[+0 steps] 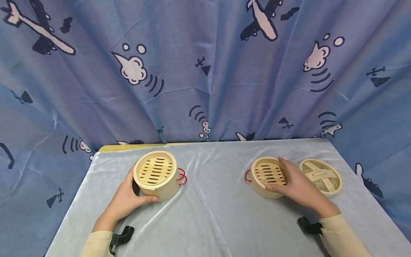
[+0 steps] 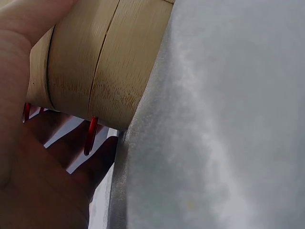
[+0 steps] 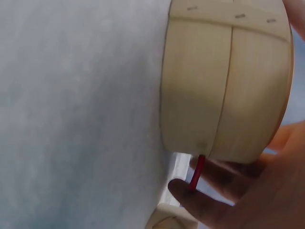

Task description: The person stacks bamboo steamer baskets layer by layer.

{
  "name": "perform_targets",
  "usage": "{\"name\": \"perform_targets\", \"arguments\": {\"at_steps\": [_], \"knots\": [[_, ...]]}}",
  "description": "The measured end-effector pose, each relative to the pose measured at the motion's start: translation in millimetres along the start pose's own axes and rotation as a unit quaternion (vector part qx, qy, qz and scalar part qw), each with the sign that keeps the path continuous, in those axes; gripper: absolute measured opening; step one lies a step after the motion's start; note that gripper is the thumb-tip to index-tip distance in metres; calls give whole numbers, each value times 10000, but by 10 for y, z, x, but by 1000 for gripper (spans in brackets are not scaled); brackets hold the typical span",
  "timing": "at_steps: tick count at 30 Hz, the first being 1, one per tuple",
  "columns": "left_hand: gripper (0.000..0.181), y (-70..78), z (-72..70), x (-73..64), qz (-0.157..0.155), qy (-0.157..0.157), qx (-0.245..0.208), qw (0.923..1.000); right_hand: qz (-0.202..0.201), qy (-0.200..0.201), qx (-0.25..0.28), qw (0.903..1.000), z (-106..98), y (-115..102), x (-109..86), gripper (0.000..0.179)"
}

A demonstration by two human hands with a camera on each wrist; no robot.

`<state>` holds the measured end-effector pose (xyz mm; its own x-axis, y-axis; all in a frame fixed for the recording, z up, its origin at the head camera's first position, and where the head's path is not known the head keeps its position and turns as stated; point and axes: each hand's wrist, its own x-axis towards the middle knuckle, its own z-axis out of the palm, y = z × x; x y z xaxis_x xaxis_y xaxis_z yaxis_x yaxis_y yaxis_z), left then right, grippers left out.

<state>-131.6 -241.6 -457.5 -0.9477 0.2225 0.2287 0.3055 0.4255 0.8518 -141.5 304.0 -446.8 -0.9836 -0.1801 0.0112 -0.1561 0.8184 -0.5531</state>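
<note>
On the left of the table my left hand [image 1: 123,198] holds a round bamboo steamer [image 1: 167,189], thumb along its near side and the other fingers mostly hidden behind it. Red loop handles stick out from its right side, and its slatted floor faces up. More red loops [image 2: 90,136] hang by the fingers in the left wrist view. My right hand [image 1: 297,182] grips another bamboo steamer basket [image 1: 261,187], thumb over the near rim and fingers at the far right side. This basket [image 3: 205,90] shows a red loop between the fingers in the right wrist view.
A round bamboo lid [image 1: 332,173] with a crossed top lies flat just right of the right hand. Grey cloth [image 1: 212,214] covers the table. A blue patterned curtain [image 1: 179,71] hangs behind its far edge. Each wrist wears a black device [image 1: 122,237].
</note>
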Motion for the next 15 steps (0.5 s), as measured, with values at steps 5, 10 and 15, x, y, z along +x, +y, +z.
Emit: {"name": "perform_targets", "arguments": {"at_steps": [5, 10, 15], "knots": [[127, 5, -3, -2, -84, -6, 1, 10000, -82, -190, 558, 9982, -20, 34, -33, 120], [127, 19, -7, -2, -109, -15, 44, 9999, -47, -250, 829, 9962, -48, 57, -40, 115], [129, -43, 15, -3, -66, 55, 105, 9999, 111, -212, 792, 9966, -53, 85, -30, 113]]}}
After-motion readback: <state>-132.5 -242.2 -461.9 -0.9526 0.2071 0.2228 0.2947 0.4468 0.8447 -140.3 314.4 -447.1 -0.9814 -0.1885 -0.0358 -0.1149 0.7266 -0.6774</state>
